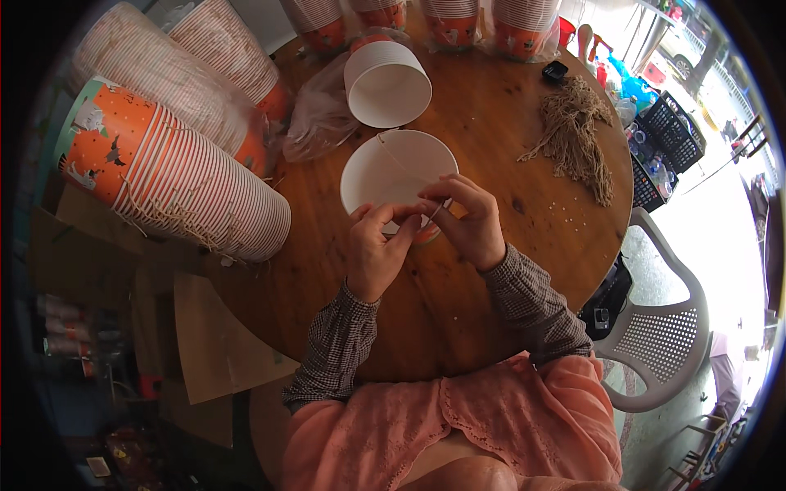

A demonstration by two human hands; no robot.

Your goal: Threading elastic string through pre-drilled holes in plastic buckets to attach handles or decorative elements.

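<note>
A paper bucket (366,180) with a white inside and a bit of orange outside stands in front of me, mouth toward me. A thin beige cord (396,162) runs from its far rim across the mouth to my fingers. At the near rim, my left hand (379,250) pinches with thumb and forefinger. My right hand (473,219) is closed beside it, fingers pinching the cord. A pale end shows between the two hands. The fingers cover the near rim, so how the cord meets it is hidden.
Round wooden table (508,213). Nested orange buckets (205,184) lie at left, loose cords on them. More bucket stacks (450,24) line the far edge. Behind my bucket lies a white-mouthed stack (389,86). A cord bundle (573,135) rests at right, near a plastic chair (667,327).
</note>
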